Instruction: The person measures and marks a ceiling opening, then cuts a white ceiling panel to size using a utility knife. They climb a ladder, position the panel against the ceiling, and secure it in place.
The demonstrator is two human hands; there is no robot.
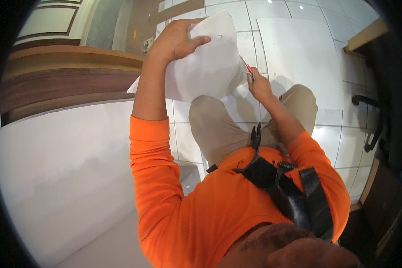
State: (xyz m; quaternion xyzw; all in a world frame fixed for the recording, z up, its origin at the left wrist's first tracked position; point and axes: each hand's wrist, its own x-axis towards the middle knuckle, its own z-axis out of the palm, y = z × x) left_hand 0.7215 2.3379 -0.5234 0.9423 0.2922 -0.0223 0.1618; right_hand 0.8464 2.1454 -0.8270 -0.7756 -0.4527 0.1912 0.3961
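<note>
A white board (205, 69) stands tilted in front of my knees, with a small dent near its upper right corner. My left hand (177, 39) grips its upper left part, the thumb on the face toward me and the fingers over the far edge. Low at the board's right edge, my right hand (260, 85) is closed around a slim utility knife (249, 69) with a red body. The knife's thin tip points up and left at that edge. Whether the blade touches the board I cannot tell.
A large flat white sheet (299, 67) lies on the tiled floor to the right. Along the left run a wooden ledge (76, 58) and a broad white panel (67, 165). A socket-like fitting (148, 43) sits beyond my left wrist. Black curved furniture parts (370, 123) stand at right.
</note>
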